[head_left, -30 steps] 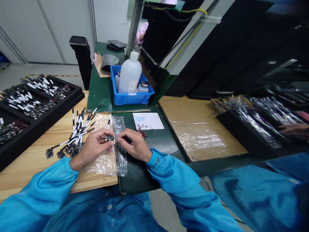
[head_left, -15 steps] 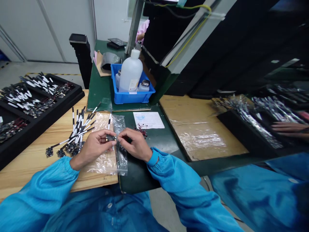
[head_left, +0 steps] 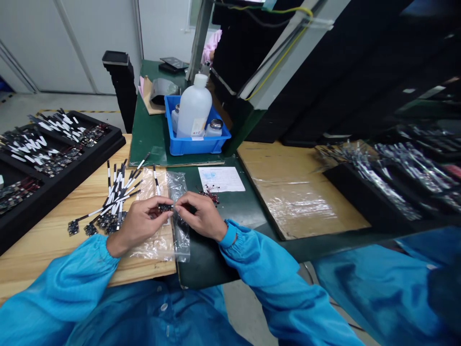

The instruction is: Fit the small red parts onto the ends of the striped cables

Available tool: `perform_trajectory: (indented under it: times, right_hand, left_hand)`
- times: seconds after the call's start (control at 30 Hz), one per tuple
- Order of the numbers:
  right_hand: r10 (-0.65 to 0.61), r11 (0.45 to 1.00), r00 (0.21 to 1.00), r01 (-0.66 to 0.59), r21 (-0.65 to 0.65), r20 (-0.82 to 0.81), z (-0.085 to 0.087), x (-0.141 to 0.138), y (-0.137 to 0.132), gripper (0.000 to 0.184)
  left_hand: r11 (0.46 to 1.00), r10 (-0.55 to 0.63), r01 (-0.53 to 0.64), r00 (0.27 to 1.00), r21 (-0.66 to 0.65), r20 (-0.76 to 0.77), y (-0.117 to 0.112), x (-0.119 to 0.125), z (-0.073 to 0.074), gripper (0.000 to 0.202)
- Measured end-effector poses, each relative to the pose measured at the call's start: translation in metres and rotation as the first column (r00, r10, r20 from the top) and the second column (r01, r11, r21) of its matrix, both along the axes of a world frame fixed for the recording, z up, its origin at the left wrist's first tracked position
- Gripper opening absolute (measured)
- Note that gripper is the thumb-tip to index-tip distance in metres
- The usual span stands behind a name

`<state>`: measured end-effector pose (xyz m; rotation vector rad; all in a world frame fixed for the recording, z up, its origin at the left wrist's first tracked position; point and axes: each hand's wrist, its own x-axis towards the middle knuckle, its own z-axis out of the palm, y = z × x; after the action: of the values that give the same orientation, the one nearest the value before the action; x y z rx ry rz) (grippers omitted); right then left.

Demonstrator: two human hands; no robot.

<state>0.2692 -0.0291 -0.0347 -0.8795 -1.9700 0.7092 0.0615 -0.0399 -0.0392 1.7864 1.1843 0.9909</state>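
Hands meet low over the counter, near its front edge. The left hand and the right hand both pinch one small board between them. The fingers of each hand are shut tight on it, one hand at each end. A thin black and white strip sticks out of the board and points toward the back edge.

Under the hands lies a clear bag. Just to the left sits a pile of the same strips. A black tray full of more parts fills the left edge. A blue bin with a white bottle in it stands near the back edge.

I think the board is tiny and easy to lose. If the pinch goes loose, it could drop into the pile and get mixed up. A hard pull could bend the thin strip.
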Motion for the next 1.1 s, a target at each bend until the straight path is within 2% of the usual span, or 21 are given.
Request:
perform_trajectory:
  times: [0.43, 0.7, 0.8, 0.9, 1.0, 1.1]
  right_hand:
    - [0.0, 1.0, 1.0, 0.0, -0.02, 0.005, 0.0011, 0.0008, -0.0005, 0.007]
    - [-0.007, 1.0, 1.0, 0.007, -0.014, 0.009, 0.0007, 0.0011, -0.0007, 0.007]
    - [-0.024, 1.0, 1.0, 0.024, 0.003, -0.004, 0.0006, 0.0016, 0.0006, 0.006]
    - [-0.068, 0.995, 0.997, 0.069, 0.073, -0.026, 0.0029, 0.0027, 0.0024, 0.017]
    - [-0.14, 0.979, 0.989, 0.147, 0.144, -0.056, 0.0063, 0.0029, 0.0018, 0.029]
    - [-0.227, 0.947, 0.967, 0.246, 0.206, -0.112, 0.0071, 0.0008, -0.0026, 0.027]
  left_hand:
    - [0.997, -0.063, 0.064, 0.998, -0.038, 0.031, 0.0, 0.0007, 0.0015, 0.026]
    - [0.967, -0.142, 0.18, 0.968, -0.178, 0.205, 0.0008, -0.004, 0.0003, 0.028]
    - [0.96, -0.104, 0.162, 0.964, -0.229, 0.245, 0.0005, -0.0033, -0.0004, 0.028]
    - [0.951, -0.054, 0.139, 0.955, -0.278, 0.291, 0.0002, -0.0003, 0.0017, 0.029]
    - [0.945, -0.004, 0.11, 0.945, -0.308, 0.326, -0.0002, 0.003, 0.0057, 0.033]
    - [0.948, 0.036, 0.078, 0.938, -0.308, 0.346, -0.0009, 0.0056, 0.008, 0.036]
